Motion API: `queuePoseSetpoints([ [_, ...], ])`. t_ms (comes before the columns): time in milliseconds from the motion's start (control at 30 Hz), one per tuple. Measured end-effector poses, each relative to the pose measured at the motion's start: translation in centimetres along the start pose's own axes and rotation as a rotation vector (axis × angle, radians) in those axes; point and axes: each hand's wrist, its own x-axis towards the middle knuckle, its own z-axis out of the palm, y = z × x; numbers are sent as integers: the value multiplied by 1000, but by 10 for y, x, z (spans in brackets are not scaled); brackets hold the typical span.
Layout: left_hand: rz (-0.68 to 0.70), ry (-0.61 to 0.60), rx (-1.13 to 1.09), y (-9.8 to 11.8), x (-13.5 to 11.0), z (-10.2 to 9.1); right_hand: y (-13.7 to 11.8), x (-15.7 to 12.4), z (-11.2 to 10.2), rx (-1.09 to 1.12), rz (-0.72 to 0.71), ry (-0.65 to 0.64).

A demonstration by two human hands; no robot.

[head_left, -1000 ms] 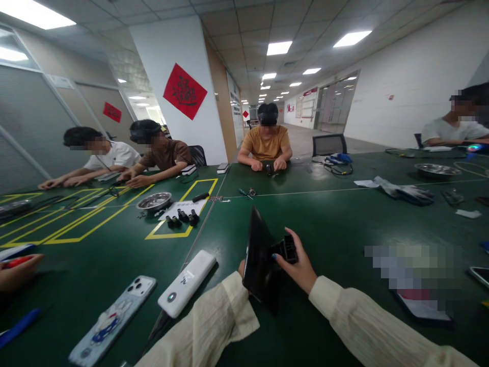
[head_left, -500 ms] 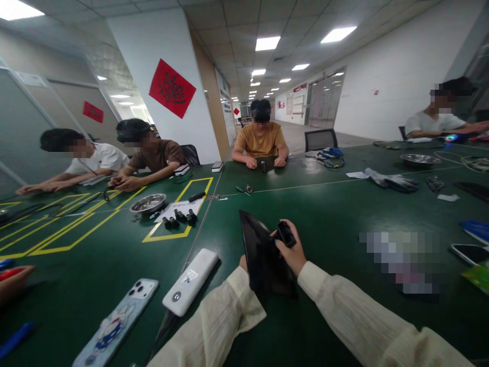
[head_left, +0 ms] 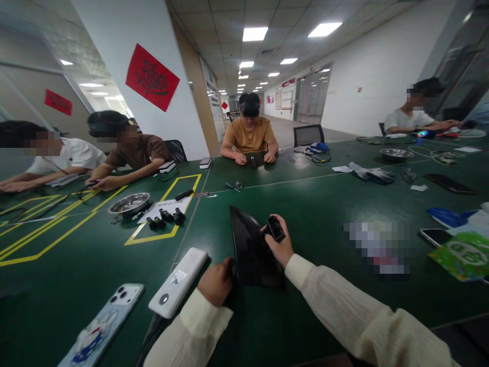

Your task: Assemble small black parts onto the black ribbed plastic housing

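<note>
A flat black panel [head_left: 250,244] lies on the green table [head_left: 313,214] in front of me. My left hand [head_left: 216,281] is closed on its near left edge. My right hand [head_left: 280,245] rests on the panel's right side, fingers wrapped round a small black ribbed part [head_left: 275,228]. Both my arms wear cream sleeves.
A white power bank [head_left: 178,282] and a phone in a cartoon case [head_left: 102,324] lie to my left. Further off are a steel bowl [head_left: 129,203], small black parts [head_left: 165,217] on paper, gloves [head_left: 372,174], a green packet [head_left: 462,255]. Several people sit round the table.
The panel was standing tilted up on edge; it now lies nearly flat on the table. My left hand has come out from behind it to its near edge. The view has swung right.
</note>
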Motion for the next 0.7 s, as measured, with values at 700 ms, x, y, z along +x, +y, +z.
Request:
queuePoseSetpoints([
  [700,94,236,-80,-30,-67,48,0,5,29,-378,-106,-264],
])
